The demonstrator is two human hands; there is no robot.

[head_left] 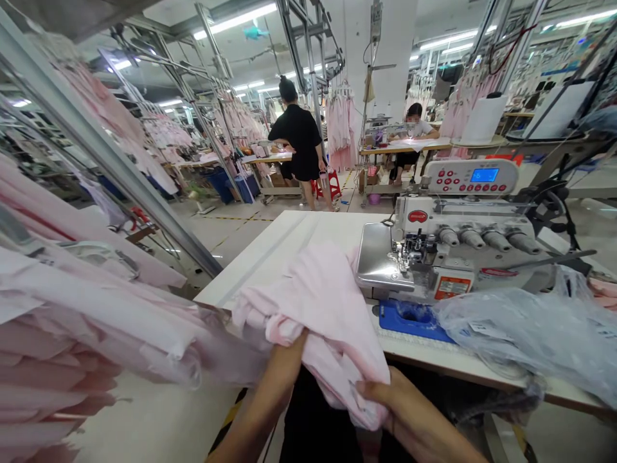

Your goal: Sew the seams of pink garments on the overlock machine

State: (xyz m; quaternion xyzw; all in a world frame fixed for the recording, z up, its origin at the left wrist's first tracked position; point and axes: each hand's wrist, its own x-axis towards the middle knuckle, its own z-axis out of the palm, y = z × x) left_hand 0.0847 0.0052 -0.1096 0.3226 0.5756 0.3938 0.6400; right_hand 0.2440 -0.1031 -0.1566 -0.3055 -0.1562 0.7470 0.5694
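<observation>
A crumpled pale pink garment [321,315] is bunched up in front of me, over the near edge of a white sewing table [284,257]. My left hand [292,354] grips its lower left side, with the fingers hidden in the folds. My right hand [380,393] pinches the lower right part between thumb and fingers. To the right of the cloth stands an overlock sewing machine [434,251] with several thread tensioners and a control panel. Its presser foot and needle area is a short way from the garment.
A hanging mass of pink garments [72,321] fills the lower left, beside a metal rack post [110,154]. A blue mat [409,320] and a clear plastic bag [525,337] lie on the table. Beyond, a standing person [299,141] and a seated person [414,132] are among other workstations.
</observation>
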